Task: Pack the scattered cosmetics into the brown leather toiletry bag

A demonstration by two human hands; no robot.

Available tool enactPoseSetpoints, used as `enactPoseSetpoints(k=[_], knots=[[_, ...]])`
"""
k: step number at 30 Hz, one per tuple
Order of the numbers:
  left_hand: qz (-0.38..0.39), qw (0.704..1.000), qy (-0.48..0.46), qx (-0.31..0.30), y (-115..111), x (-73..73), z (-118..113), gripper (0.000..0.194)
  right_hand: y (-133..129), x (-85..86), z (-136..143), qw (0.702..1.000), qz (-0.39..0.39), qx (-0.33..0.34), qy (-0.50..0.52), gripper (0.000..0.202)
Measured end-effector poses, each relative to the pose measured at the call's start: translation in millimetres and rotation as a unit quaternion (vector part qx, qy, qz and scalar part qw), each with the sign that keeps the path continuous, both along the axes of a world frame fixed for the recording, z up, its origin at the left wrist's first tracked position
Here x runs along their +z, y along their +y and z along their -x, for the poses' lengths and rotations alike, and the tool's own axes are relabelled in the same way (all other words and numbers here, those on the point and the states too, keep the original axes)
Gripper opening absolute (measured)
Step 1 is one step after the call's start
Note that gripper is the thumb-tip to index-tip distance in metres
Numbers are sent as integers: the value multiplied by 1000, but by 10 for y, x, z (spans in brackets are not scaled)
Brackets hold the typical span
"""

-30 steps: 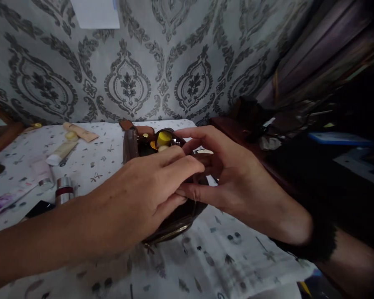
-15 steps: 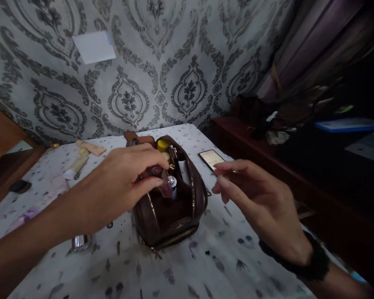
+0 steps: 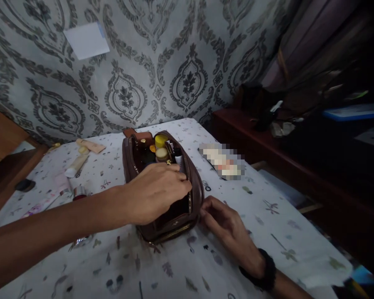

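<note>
A brown leather zip bag [image 3: 197,189] stands open on the patterned cloth. My left hand [image 3: 157,189] reaches down into its opening, fingers curled; the fingertips and anything between them are hidden. Thumb and fingertips of my right hand [image 3: 229,228], which has a black band at the wrist, press against the bag's lower right side. Inside, toward the back, are a yellow-lidded container [image 3: 161,140], a pale-lidded jar [image 3: 162,154] and a white tube [image 3: 178,158] with a dark top.
Left on the cloth lie a peach tube [image 3: 95,145], a cream tube [image 3: 77,166], a dark oval item [image 3: 25,185] and a silver-capped item [image 3: 79,192]. A blurred-out phone [image 3: 221,162] lies right of the bag. Patterned wallpaper [image 3: 124,95] rises behind.
My left hand has lowered into the bag with the small dark-and-pink item it held, now out of sight. My right hand has come down and left to the bag's side.
</note>
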State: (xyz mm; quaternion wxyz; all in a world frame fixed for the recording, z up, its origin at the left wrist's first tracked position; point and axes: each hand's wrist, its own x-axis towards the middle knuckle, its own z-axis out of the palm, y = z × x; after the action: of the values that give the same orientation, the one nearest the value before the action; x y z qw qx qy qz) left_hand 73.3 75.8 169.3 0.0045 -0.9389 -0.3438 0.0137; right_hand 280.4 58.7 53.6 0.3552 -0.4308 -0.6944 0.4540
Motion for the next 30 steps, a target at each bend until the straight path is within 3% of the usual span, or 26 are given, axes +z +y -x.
enactPoseSetpoints(k=[9, 16, 21, 25, 30], knots=[[-1, 998, 54, 14, 4, 49, -89, 13, -79, -114, -39, 1000, 1, 17, -13, 33], [10, 997, 64, 45, 31, -3, -115, 11, -135, -34, -75, 998, -45, 21, -31, 35], [66, 989, 63, 112, -29, 220, 22, 11, -158, -7, -123, 997, -68, 30, -28, 35], [83, 988, 75, 105, -98, 420, 184, 15, -170, -36, -164, 997, -66, 34, -31, 37], [118, 977, 139, 107, -46, 463, 171, 13, -171, -100, -174, 996, -71, 43, -25, 39]])
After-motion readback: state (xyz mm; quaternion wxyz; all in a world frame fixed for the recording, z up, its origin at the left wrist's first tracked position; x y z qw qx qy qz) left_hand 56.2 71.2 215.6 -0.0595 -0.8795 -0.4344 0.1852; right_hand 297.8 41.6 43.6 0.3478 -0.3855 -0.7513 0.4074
